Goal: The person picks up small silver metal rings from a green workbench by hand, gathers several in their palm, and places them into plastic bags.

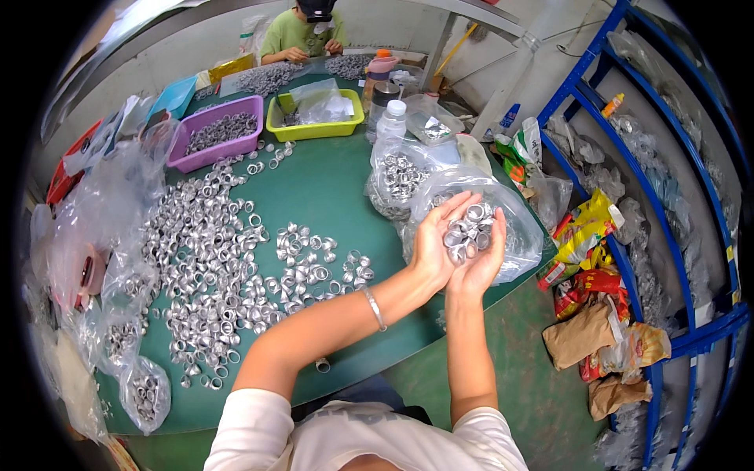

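My left hand (433,250) and my right hand (484,265) are cupped together, palms up, around a heap of silver metal rings (470,233). Beneath and behind them lies an open clear plastic bag (520,235) at the table's right edge, with more of the same shiny pieces partly visible inside. Another clear bag full of rings (403,174) sits just beyond it. A large loose pile of silver rings (206,263) spreads over the left half of the green table (345,192), with smaller clusters reaching toward the middle.
Bagged rings (145,396) line the left edge. Farther back stand a purple basket (214,132) of rings, a yellow-green basket (314,128) and a white bottle (392,120). A person in green (305,35) works opposite. Right of the table are blue shelves (620,149) and a brown paper bag (580,331).
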`<state>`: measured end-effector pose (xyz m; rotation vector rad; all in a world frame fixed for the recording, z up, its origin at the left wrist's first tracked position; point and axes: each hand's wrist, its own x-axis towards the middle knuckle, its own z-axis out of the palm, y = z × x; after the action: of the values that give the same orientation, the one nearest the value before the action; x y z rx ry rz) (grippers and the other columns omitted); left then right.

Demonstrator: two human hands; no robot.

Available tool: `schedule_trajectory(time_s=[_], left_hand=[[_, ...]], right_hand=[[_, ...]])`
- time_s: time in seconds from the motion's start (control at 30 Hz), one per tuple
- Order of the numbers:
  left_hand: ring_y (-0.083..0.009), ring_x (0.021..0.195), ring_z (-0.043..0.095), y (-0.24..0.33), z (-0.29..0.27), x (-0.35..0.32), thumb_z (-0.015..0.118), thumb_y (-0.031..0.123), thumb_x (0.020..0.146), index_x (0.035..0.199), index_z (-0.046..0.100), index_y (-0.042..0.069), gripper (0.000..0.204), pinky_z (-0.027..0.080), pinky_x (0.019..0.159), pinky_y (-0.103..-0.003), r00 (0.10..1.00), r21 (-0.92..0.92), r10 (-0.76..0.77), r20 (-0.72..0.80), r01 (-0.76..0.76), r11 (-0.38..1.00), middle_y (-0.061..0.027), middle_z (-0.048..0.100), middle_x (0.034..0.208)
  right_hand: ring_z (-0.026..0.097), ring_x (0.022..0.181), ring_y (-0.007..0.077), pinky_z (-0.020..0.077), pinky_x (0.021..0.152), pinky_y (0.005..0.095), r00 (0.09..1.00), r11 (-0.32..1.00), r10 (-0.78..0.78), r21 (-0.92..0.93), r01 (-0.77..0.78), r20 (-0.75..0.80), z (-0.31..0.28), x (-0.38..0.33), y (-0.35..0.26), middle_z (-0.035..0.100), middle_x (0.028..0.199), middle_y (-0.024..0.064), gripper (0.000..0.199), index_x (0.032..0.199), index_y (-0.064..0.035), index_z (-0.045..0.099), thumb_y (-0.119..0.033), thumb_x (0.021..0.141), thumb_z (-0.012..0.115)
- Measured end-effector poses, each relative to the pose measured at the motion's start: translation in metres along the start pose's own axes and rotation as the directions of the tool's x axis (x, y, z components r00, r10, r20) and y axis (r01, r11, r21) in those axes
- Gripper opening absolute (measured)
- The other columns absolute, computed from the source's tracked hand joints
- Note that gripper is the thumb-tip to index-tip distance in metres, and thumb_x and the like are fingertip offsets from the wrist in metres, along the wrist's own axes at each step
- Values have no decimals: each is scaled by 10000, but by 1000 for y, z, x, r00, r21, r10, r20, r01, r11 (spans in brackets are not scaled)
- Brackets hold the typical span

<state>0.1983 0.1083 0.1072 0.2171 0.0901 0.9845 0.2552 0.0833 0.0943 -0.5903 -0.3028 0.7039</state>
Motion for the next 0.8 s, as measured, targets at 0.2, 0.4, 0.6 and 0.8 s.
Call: schedule_trajectory(time_s=[0.2,0.4,0.6,0.8], left_hand=[[-269,1225,418,3,3,-12,373,60,792,1315,333,-50,536,356,1018,-343,994,175,88,69,-99,980,-180,385,1369],[-265,1250,389,4,-1,-14,388,-8,749,1324,320,-58,581,356,1020,-329,989,285,114,97,-138,949,-185,364,1381],[-276,1021,539,-4,19,15,410,146,824,1160,460,-50,392,449,898,-368,963,175,48,-266,-1,985,-168,512,1189],[-217,798,472,-18,7,78,491,323,775,836,492,82,249,413,749,-387,890,355,289,-353,-158,921,-82,504,847]], right_hand=[[581,884,158,518,747,292,1000,997,22,-73,-20,20,1,-8,-1,562,1021,90,283,1177,-68,483,-115,902,525],[578,891,164,510,738,280,998,998,41,-39,-43,-41,12,-16,-8,555,1037,99,268,1175,-68,488,-151,920,499],[572,908,204,496,779,334,984,992,115,-37,-121,-133,13,13,-11,541,1060,117,300,1175,-35,478,-208,932,448],[535,1006,239,406,910,386,952,952,221,-167,-258,-214,31,58,-5,556,1099,136,352,1136,45,505,-214,900,468]])
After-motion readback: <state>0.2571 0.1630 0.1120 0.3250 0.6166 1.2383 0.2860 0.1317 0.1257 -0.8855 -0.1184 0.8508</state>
